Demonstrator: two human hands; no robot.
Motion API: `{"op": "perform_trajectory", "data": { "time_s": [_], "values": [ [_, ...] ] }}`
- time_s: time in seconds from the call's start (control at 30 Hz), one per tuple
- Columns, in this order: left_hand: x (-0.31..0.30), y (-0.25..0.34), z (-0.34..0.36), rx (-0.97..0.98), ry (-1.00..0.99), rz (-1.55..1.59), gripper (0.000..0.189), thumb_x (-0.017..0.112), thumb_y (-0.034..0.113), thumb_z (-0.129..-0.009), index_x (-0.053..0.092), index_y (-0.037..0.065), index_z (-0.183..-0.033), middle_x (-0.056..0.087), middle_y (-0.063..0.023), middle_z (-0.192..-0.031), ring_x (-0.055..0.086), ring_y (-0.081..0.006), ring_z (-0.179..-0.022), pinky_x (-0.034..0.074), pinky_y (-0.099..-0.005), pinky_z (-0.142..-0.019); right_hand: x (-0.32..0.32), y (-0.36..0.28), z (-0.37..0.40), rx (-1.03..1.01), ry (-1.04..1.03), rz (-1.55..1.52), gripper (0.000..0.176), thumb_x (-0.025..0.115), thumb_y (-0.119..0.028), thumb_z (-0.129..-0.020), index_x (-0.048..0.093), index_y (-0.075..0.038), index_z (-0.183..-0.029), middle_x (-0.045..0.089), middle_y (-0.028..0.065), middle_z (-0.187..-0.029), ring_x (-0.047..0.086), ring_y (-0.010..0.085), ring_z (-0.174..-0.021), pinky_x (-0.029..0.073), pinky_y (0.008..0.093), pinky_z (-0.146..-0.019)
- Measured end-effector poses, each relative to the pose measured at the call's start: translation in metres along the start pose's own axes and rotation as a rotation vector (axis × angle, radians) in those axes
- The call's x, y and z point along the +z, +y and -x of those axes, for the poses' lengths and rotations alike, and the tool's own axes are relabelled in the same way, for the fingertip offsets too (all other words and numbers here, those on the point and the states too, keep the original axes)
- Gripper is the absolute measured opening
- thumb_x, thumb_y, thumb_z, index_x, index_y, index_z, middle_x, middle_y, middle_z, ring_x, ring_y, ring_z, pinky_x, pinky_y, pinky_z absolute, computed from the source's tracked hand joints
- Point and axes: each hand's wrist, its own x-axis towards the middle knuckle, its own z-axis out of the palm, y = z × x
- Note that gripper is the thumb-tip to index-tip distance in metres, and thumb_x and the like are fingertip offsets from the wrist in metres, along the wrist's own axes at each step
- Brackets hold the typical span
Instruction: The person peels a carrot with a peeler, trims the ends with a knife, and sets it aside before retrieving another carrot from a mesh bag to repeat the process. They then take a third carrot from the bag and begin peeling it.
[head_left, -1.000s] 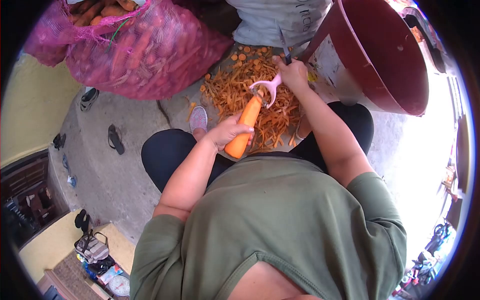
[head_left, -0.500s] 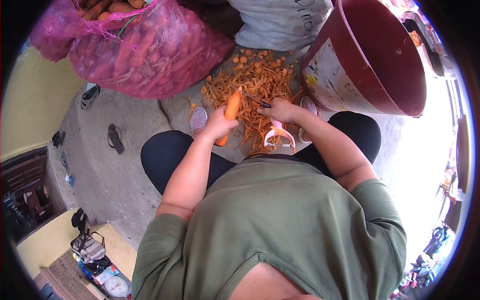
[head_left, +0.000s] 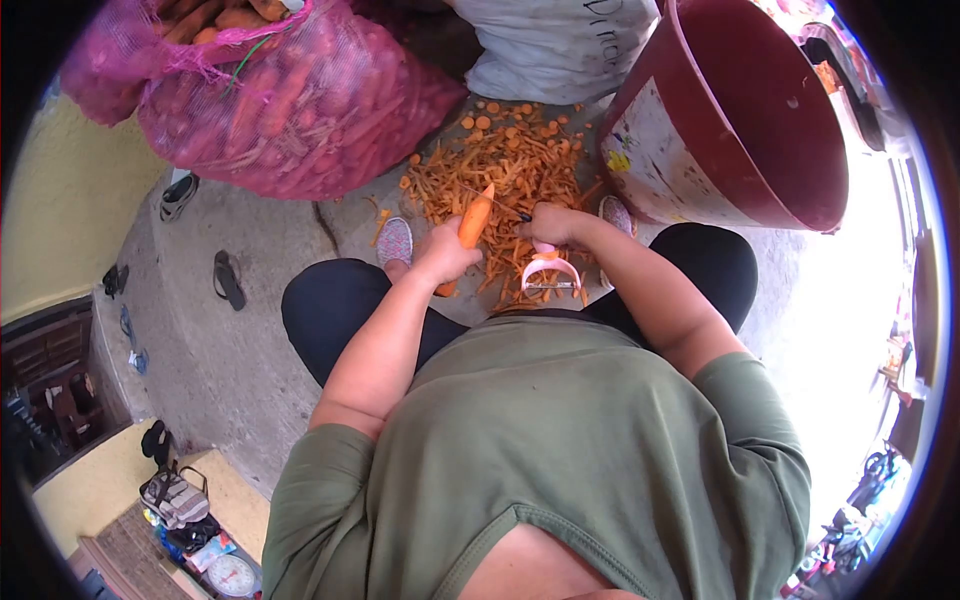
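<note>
My left hand (head_left: 447, 252) is wrapped round an orange carrot (head_left: 477, 215), whose tip points up and away from me. Close on its right, my right hand (head_left: 554, 224) is closed on a small knife with a dark handle (head_left: 523, 216); its thin blade reaches toward the carrot. A pink peeler (head_left: 550, 275) hangs from the same hand, its wide head toward my body. Beneath both hands lies a pile of orange peelings (head_left: 515, 160) on the concrete floor, with several round carrot slices at its far edge.
A pink mesh sack of carrots (head_left: 300, 120) stands at the upper left, beside a white sack (head_left: 550, 45). At the upper right a large dark red bucket (head_left: 690, 130) leans toward me. Sandals (head_left: 229, 280) lie on the floor to the left.
The carrot has shifted slightly to the right and tilted more. My right hand has moved a little left and down, and the peeler has swung left with it.
</note>
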Motion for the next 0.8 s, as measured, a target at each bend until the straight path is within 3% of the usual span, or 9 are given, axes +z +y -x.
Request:
{"op": "perform_trajectory", "data": {
  "time_s": [0.1,0.13,0.23,0.33,0.37,0.43,0.53,0.67,0.8],
  "values": [
    [0.016,0.026,0.007,0.343,-0.015,0.176,0.041,0.064,0.018,-0.059,0.051,0.008,-0.097,0.058,-0.0154,-0.084,0.055,-0.0320,-0.080,0.043,-0.0362,-0.071,0.009,0.061,-0.029,-0.111,0.145,0.299,0.033,0.049,-0.030,-0.075,0.060,0.001,-0.079,0.059,0.0192,-0.075,0.059,0.0287,-0.068,0.045,0.0361,-0.061],
    [0.018,0.022,0.001,0.238,-0.027,0.280,0.043,0.067,0.021,-0.058,0.051,0.008,-0.097,0.058,-0.0147,-0.084,0.056,-0.0304,-0.080,0.043,-0.0349,-0.071,0.012,0.074,-0.037,-0.208,0.209,0.469,0.034,0.053,-0.032,-0.072,0.061,0.000,-0.080,0.060,0.0189,-0.076,0.059,0.0292,-0.067,0.046,0.0358,-0.060],
    [-0.013,0.016,-0.003,-0.083,-0.024,0.760,0.036,0.065,0.023,-0.069,0.052,0.001,-0.095,0.058,-0.0081,-0.079,0.055,-0.0155,-0.075,0.043,-0.0303,-0.068,0.012,0.072,-0.043,0.033,0.071,0.200,0.031,0.055,-0.031,-0.070,0.062,-0.004,-0.084,0.060,0.0160,-0.084,0.059,0.0286,-0.075,0.046,0.0365,-0.063],
    [-0.012,0.016,-0.006,0.097,0.104,1.254,0.026,0.060,0.012,-0.076,0.051,0.003,-0.098,0.054,-0.0044,-0.087,0.050,-0.0111,-0.081,0.041,-0.0260,-0.072,0.027,0.053,-0.026,-0.513,-0.018,0.042,0.023,0.050,-0.024,-0.075,0.062,-0.007,-0.085,0.058,0.0091,-0.061,0.058,0.0225,-0.059,0.045,0.0323,-0.054],
    [-0.010,0.018,-0.009,0.181,0.130,1.400,0.025,0.060,0.010,-0.076,0.051,0.004,-0.099,0.053,-0.0041,-0.089,0.049,-0.0110,-0.083,0.040,-0.0255,-0.073,0.017,0.014,0.015,0.007,-0.296,-0.581,0.026,0.050,-0.027,-0.078,0.063,-0.005,-0.083,0.052,0.0032,-0.055,0.049,0.0147,-0.045,0.040,0.0310,-0.044],
    [-0.013,0.028,-0.003,0.244,0.063,1.484,0.032,0.057,0.003,-0.076,0.046,0.006,-0.106,0.048,-0.0056,-0.101,0.047,-0.0132,-0.093,0.039,-0.0278,-0.079,0.028,0.019,0.002,-0.188,-0.619,-1.086,0.022,0.049,-0.023,-0.079,0.060,-0.006,-0.071,0.040,-0.0012,-0.047,0.035,0.0096,-0.039,0.032,0.0278,-0.040],
    [-0.022,0.029,0.009,0.315,-0.097,1.467,0.035,0.054,0.004,-0.078,0.043,0.008,-0.111,0.044,-0.0116,-0.114,0.043,-0.0212,-0.106,0.040,-0.0338,-0.084,0.014,0.023,-0.001,-0.259,-0.531,-1.287,0.020,0.049,-0.019,-0.077,0.052,-0.006,-0.063,0.034,-0.0026,-0.045,0.028,0.0092,-0.037,0.025,0.0255,-0.038],
    [-0.047,0.029,0.024,0.260,-0.652,1.665,0.036,0.057,0.014,-0.078,0.042,0.004,-0.108,0.047,-0.0120,-0.108,0.048,-0.0220,-0.102,0.044,-0.0324,-0.079,-0.010,0.025,0.010,-0.274,-0.257,-1.191,0.018,0.052,-0.016,-0.074,0.046,-0.007,-0.061,0.038,0.0000,-0.047,0.033,0.0092,-0.038,0.027,0.0262,-0.038],
    [-0.028,0.017,0.013,0.054,-0.415,1.148,0.050,0.064,0.015,-0.072,0.038,0.003,-0.114,0.049,-0.0117,-0.105,0.054,-0.0246,-0.092,0.045,-0.0299,-0.077,-0.013,0.006,0.025,-0.267,0.080,-0.863,0.019,0.058,-0.021,-0.071,0.057,-0.002,-0.073,0.049,0.0040,-0.055,0.046,0.0136,-0.048,0.036,0.0274,-0.045]
  ]
}}
